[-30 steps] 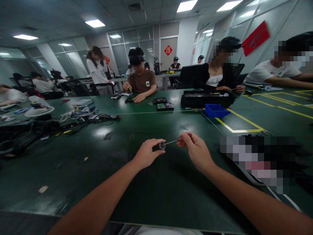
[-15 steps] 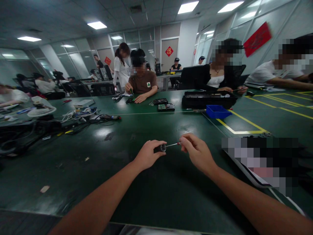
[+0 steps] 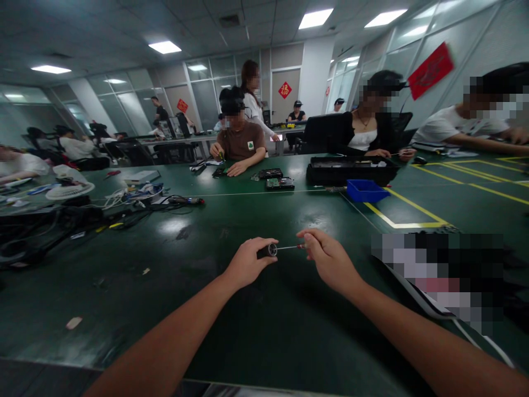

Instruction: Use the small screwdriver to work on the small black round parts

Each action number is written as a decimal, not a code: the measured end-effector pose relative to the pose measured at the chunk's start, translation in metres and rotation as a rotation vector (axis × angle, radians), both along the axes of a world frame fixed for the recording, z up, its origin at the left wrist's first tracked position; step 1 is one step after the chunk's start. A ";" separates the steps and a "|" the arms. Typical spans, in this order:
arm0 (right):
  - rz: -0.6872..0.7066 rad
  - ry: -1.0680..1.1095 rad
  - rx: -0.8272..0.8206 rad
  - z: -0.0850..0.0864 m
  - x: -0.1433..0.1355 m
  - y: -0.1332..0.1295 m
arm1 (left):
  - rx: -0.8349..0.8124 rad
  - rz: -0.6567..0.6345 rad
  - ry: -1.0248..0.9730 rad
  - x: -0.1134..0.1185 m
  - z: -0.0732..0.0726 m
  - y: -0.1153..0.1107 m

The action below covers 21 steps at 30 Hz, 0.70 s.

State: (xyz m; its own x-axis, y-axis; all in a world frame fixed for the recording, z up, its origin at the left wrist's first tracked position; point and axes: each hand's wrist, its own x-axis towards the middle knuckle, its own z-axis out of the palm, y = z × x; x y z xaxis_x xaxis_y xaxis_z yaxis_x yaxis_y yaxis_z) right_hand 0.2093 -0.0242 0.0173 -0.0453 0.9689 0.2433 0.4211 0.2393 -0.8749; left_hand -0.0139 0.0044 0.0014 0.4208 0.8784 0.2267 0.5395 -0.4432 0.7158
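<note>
Left hand (image 3: 248, 261) — dark cylinder (image 3: 271, 250), right hand (image 3: 332, 260) — slim screwdriver (image 3: 291, 247)

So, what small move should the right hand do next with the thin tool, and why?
Probably the right hand should press the thin tool gently leftward, before any turning. Its shaft points at the round end of the dark cylinder held in the left hand, but whether the tip is seated is too small to tell.

Dim overall; pale glare on tabletop (image 3: 248, 212).
</note>
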 end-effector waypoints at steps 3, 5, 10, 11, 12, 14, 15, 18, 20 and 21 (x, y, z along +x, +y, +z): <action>0.025 0.089 0.016 -0.003 0.001 0.001 | 0.010 0.004 -0.016 -0.001 0.000 0.001; 0.044 0.128 0.019 -0.003 0.001 0.001 | 0.013 0.006 -0.022 -0.001 0.000 0.001; 0.061 0.080 -0.039 -0.002 0.000 0.001 | 0.008 -0.001 -0.012 -0.001 0.001 0.000; 0.046 0.079 -0.033 -0.001 -0.001 0.001 | 0.009 -0.001 -0.011 -0.001 0.001 0.000; 0.029 0.091 -0.022 -0.001 -0.001 0.001 | 0.011 0.000 -0.010 0.000 0.001 0.000; -0.003 0.148 -0.001 -0.001 -0.002 0.002 | 0.013 0.006 -0.008 0.000 0.001 0.001; -0.014 0.184 0.003 -0.001 -0.003 0.003 | 0.013 0.011 -0.003 0.000 0.001 0.001; -0.024 0.296 -0.011 -0.001 -0.005 0.005 | 0.009 0.019 0.018 -0.001 0.002 0.000; -0.025 0.431 -0.067 -0.003 -0.005 0.008 | 0.032 -0.008 0.028 -0.001 0.003 -0.001; -0.021 0.511 -0.112 -0.003 -0.005 0.009 | 0.055 -0.033 0.037 -0.001 0.004 -0.002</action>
State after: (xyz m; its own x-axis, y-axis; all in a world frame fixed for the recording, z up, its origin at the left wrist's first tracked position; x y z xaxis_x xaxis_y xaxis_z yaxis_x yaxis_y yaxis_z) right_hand 0.2047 -0.0148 0.0140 0.0714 0.9897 0.1239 -0.0622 0.1284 -0.9898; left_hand -0.0145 0.0027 0.0051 0.4582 0.8507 0.2577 0.5497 -0.4990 0.6700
